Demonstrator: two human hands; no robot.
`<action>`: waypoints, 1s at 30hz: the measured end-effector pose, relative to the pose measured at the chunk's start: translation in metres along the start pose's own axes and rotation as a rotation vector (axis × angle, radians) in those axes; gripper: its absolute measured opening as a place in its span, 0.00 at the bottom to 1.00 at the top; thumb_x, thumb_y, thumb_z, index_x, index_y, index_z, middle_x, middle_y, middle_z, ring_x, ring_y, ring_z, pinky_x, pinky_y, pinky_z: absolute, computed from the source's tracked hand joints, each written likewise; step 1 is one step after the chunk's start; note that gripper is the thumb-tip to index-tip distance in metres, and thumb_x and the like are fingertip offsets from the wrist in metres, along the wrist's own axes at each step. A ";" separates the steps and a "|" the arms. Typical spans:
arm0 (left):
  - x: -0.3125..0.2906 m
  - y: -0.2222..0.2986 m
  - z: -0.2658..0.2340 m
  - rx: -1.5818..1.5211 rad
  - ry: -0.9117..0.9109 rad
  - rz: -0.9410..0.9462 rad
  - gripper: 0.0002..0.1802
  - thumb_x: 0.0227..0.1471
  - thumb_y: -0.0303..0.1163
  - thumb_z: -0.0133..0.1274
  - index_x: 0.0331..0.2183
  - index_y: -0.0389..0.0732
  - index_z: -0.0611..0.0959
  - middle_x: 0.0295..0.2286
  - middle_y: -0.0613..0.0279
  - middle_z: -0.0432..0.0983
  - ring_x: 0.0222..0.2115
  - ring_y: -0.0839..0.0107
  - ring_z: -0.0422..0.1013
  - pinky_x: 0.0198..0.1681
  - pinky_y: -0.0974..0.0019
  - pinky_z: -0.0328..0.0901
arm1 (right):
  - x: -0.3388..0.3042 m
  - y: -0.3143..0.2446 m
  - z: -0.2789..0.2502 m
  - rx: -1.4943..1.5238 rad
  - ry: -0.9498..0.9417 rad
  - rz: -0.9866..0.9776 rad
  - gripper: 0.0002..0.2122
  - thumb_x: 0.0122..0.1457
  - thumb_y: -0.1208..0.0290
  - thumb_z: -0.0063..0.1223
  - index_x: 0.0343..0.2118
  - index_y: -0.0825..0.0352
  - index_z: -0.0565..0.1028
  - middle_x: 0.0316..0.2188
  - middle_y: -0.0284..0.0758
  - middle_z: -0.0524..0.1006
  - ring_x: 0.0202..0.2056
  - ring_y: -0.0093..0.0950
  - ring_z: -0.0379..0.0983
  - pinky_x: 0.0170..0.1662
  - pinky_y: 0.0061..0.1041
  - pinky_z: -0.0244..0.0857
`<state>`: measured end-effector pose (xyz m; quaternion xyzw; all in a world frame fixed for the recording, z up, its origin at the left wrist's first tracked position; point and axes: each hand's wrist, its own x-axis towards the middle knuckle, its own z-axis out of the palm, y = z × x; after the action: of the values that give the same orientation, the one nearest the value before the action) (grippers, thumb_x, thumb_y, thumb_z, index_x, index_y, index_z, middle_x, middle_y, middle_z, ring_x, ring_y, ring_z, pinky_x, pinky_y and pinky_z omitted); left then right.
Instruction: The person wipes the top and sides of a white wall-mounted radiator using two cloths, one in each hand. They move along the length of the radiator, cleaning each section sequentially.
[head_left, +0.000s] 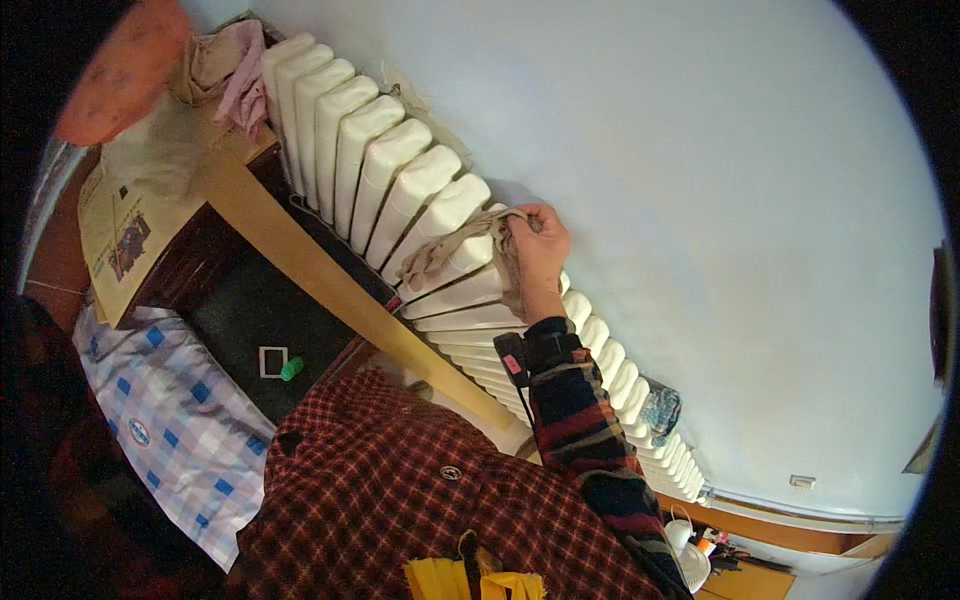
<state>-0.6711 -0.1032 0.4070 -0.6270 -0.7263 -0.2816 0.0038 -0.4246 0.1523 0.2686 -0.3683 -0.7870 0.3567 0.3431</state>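
My right hand reaches over the top of a white ribbed radiator, close to the wall. Its fingers are closed on a grey-brown cloth. Part of the cloth lies across the radiator's ribs, and another fold hangs below the fingers. A striped dark sleeve covers the right forearm, with a black strap and a small pink-labelled piece near the wrist. My left hand is out of the picture.
A long tan strip runs alongside the radiator. Left of it are a dark surface with a green object, a blue-checked cloth and printed paper. Pink cloth sits at the radiator's far end; a patterned bundle rests farther right.
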 end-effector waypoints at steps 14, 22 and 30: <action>-0.041 0.031 0.076 -0.554 0.013 -0.109 0.25 0.54 0.35 0.51 0.53 0.38 0.73 0.50 0.53 0.69 0.51 0.63 0.66 0.57 0.64 0.58 | -0.025 -0.076 -0.029 0.451 -0.327 0.222 0.06 0.48 0.82 0.53 0.31 0.71 0.77 0.27 0.29 0.76 0.29 0.16 0.68 0.33 0.17 0.63; -0.083 0.052 0.192 -1.271 -0.405 -0.451 0.26 0.53 0.32 0.52 0.53 0.36 0.69 0.39 0.60 0.71 0.42 0.72 0.66 0.47 0.67 0.62 | -0.019 -0.085 -0.036 0.611 -0.563 0.191 0.07 0.45 0.85 0.55 0.29 0.69 0.76 0.28 0.27 0.76 0.30 0.17 0.70 0.35 0.15 0.63; -0.023 0.028 0.180 -0.551 0.351 -0.319 0.18 0.51 0.26 0.50 0.46 0.43 0.75 0.35 0.60 0.71 0.33 0.64 0.72 0.35 0.64 0.67 | 0.037 -0.062 -0.009 -0.141 -0.054 -0.326 0.07 0.51 0.79 0.52 0.33 0.65 0.76 0.31 0.31 0.77 0.32 0.29 0.74 0.36 0.25 0.68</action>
<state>-0.5780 -0.0482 0.2580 -0.4256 -0.7002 -0.5669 -0.0846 -0.4565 0.1562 0.3336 -0.2492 -0.8684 0.2497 0.3484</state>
